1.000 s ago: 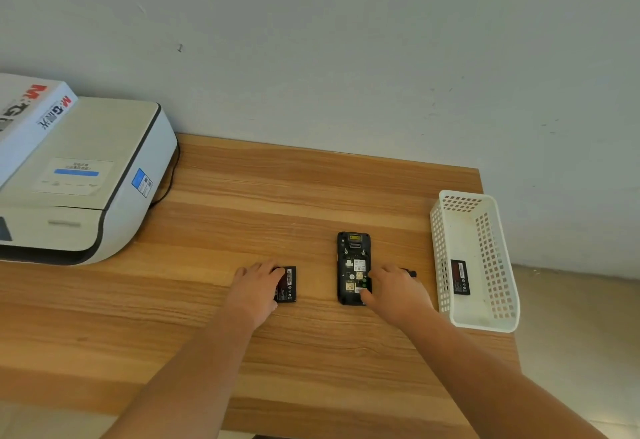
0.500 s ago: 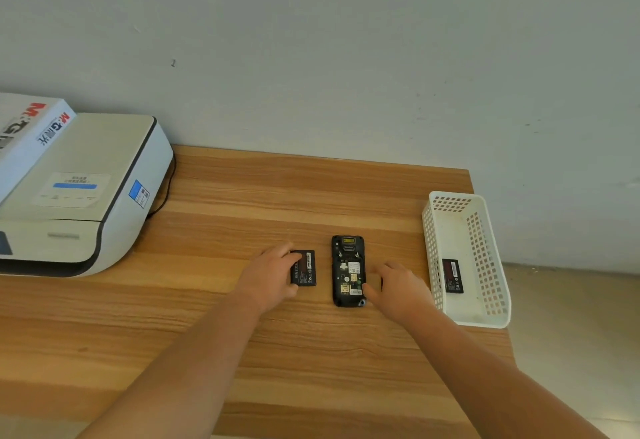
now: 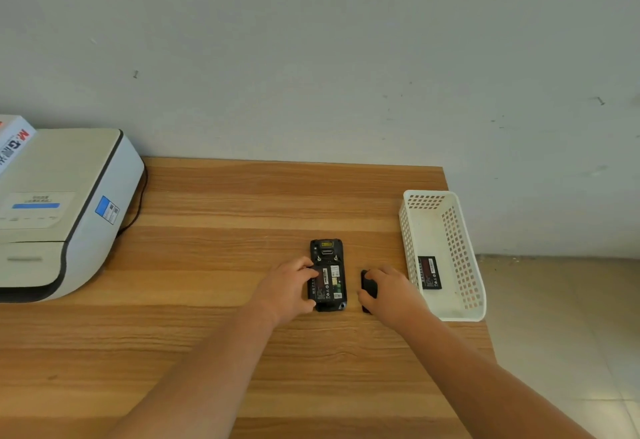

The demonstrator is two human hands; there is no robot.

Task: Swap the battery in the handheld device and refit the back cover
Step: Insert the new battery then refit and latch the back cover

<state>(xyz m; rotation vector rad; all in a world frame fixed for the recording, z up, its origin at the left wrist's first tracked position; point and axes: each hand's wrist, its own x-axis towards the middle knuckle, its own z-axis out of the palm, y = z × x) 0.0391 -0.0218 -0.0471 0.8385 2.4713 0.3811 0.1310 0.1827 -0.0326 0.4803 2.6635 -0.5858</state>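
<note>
Partly hidden, left hand (image 3: pixel 289 288) gripping battery (image 3: pixel 325 284) over device (image 3: pixel 327 274), right hand (image 3: pixel 389 291) clutching half-covered back cover (image 3: pixel 367 287).

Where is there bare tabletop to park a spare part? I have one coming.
Free: the wooden table between the white printer and the black handheld device, and the near strip by the forearms. Crowded: device to white plastic basket, where the right hand covers a black cover.
</note>
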